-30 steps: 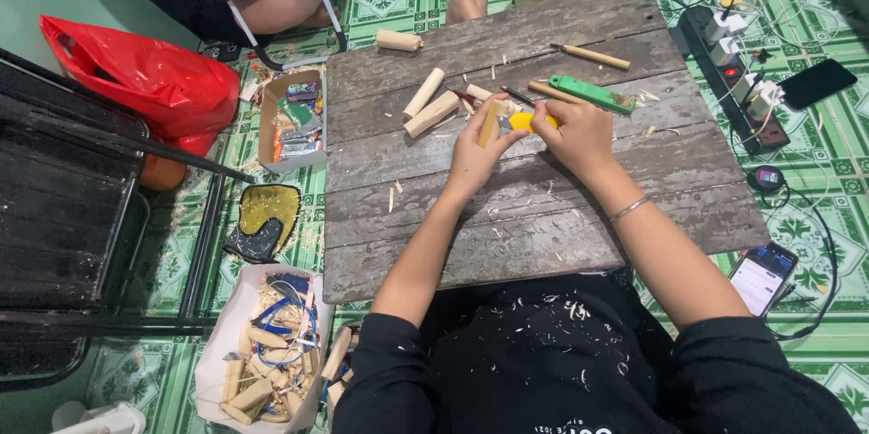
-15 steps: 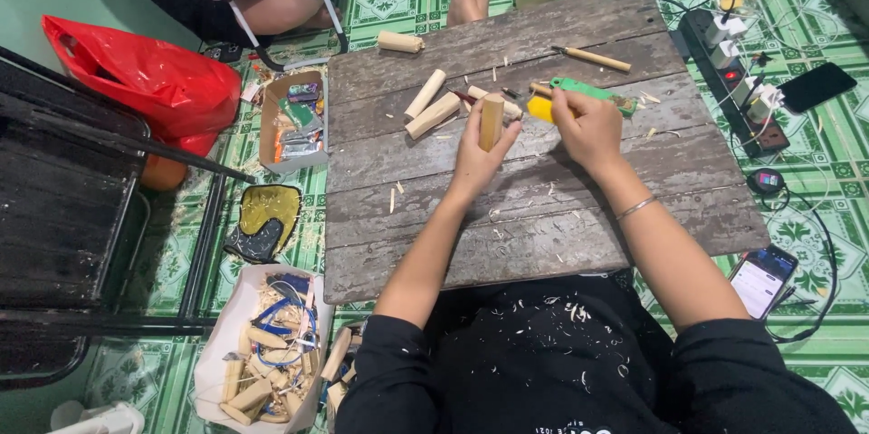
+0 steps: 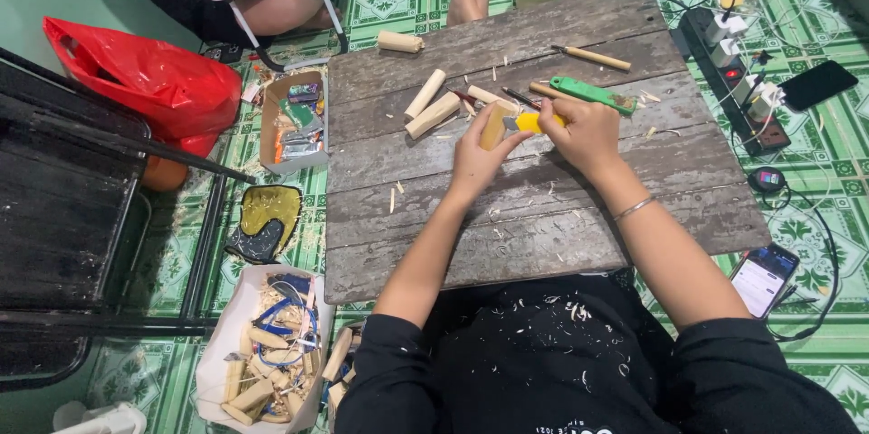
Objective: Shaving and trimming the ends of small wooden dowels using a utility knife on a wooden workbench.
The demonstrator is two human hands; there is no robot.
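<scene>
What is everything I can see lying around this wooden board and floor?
weathered grey plank board: one, centre
short pale wooden dowels: several, board's upper left
green-handled tool: one, upper board
red plastic bag: one, floor, left
white box of wood offcuts: one, floor, lower left
black power strip: one, floor, right
smartphone with lit screen: one, floor, lower right
pale wood piece: one, in left hand
yellow-handled knife: one, in right hand

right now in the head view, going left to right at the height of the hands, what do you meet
red plastic bag → open cardboard box → two wooden pegs → left hand holding a wood piece → right hand with a yellow-handled cutter → power strip → black phone
</scene>
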